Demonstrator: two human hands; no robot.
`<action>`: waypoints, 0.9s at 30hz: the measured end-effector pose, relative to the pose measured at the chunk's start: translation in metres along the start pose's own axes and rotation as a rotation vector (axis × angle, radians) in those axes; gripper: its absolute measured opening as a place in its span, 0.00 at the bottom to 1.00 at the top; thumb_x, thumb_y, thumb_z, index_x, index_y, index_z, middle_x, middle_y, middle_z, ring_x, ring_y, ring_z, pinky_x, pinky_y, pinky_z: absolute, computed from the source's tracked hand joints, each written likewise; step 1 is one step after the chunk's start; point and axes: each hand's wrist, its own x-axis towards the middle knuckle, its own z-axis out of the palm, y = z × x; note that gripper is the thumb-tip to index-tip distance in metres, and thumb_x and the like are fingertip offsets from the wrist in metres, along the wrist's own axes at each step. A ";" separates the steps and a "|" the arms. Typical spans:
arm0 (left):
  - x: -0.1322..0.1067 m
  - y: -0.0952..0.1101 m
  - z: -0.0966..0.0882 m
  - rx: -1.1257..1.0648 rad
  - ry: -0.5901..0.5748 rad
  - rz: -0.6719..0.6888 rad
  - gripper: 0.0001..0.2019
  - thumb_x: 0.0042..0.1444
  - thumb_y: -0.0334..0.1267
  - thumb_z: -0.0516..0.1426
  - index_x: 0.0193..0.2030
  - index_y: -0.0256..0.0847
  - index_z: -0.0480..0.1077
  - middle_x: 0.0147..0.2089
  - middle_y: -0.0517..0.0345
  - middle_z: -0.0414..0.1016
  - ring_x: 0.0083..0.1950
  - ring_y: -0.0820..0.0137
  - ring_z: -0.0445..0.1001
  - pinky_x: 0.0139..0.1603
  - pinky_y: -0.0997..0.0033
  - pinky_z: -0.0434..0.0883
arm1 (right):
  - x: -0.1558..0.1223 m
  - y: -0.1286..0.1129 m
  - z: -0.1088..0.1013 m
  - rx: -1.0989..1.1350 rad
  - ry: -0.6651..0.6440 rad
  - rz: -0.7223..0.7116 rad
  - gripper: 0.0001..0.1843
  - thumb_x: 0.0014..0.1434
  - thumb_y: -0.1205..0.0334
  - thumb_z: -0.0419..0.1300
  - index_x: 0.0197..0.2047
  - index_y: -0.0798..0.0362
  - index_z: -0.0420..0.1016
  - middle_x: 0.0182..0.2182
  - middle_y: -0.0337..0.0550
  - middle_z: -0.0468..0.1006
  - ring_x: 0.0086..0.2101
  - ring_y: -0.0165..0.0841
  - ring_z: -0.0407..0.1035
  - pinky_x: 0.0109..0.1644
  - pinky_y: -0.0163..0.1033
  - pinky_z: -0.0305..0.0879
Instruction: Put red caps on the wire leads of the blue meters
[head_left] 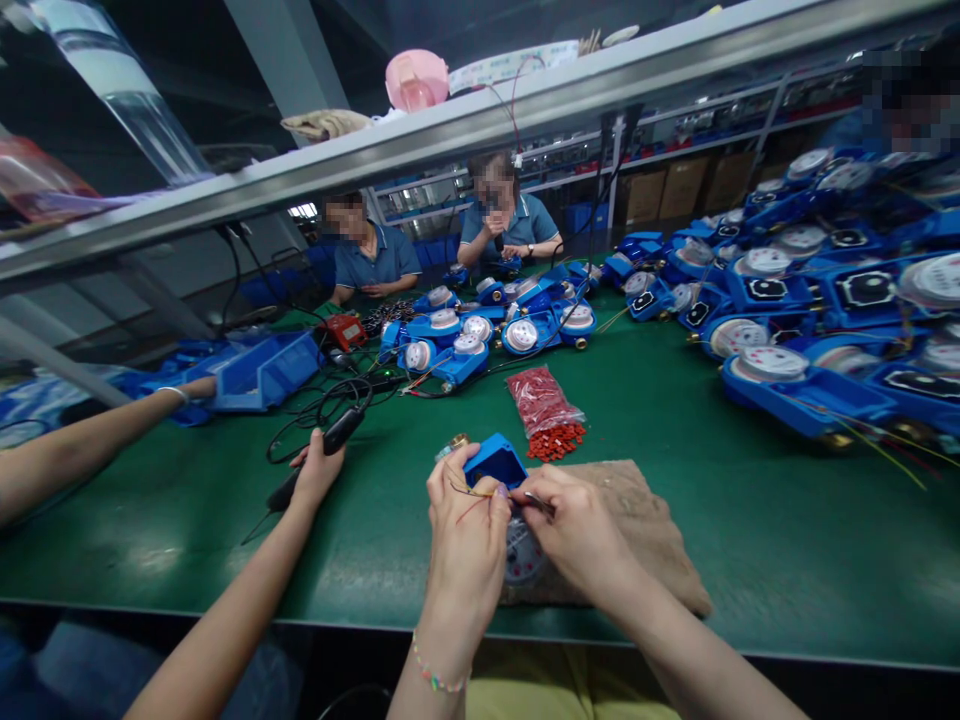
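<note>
A blue water meter (pixel 496 463) with a round dial (pixel 523 552) lies on a brown cloth pad (pixel 645 520) in front of me. My left hand (pixel 466 540) pinches thin yellow and red wires at the meter's edge. My right hand (pixel 581 530) is closed on a small metal tool (pixel 541 503), its tip pointing at those wires. Both hands cover most of the meter's body.
A bag of small red pieces (pixel 541 402) lies behind the meter. Heaps of blue meters (pixel 810 300) fill the right side and middle back (pixel 480 335). A neighbour's hand (pixel 319 470) holds a black corded tool (pixel 330 440). Blue bin (pixel 262 372) at left; two people sit opposite.
</note>
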 end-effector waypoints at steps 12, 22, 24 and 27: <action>0.007 0.007 -0.011 0.199 -0.167 -0.141 0.10 0.40 0.30 0.60 0.32 0.48 0.71 0.58 0.54 0.59 0.60 0.53 0.53 0.55 0.36 0.54 | 0.005 0.000 -0.014 0.137 0.020 0.038 0.08 0.56 0.68 0.55 0.26 0.54 0.72 0.25 0.41 0.73 0.27 0.31 0.66 0.31 0.34 0.62; -0.004 0.018 0.014 0.270 0.132 -0.061 0.04 0.46 0.39 0.60 0.31 0.52 0.73 0.56 0.53 0.60 0.58 0.51 0.54 0.50 0.29 0.51 | -0.002 0.008 -0.015 0.246 0.064 0.215 0.07 0.57 0.62 0.54 0.30 0.54 0.70 0.27 0.42 0.74 0.29 0.33 0.67 0.33 0.35 0.62; -0.005 0.017 0.016 0.286 0.144 -0.050 0.03 0.47 0.38 0.60 0.30 0.52 0.73 0.56 0.55 0.60 0.58 0.52 0.54 0.51 0.29 0.49 | -0.003 0.007 -0.013 0.219 0.080 0.198 0.08 0.57 0.62 0.53 0.30 0.54 0.70 0.27 0.43 0.74 0.29 0.34 0.68 0.33 0.36 0.62; -0.005 0.014 0.017 0.304 0.126 -0.027 0.04 0.47 0.36 0.60 0.29 0.54 0.73 0.56 0.55 0.60 0.58 0.53 0.54 0.52 0.27 0.46 | -0.006 0.004 -0.012 0.138 0.116 0.117 0.08 0.58 0.64 0.51 0.30 0.54 0.70 0.27 0.44 0.74 0.29 0.34 0.68 0.33 0.36 0.63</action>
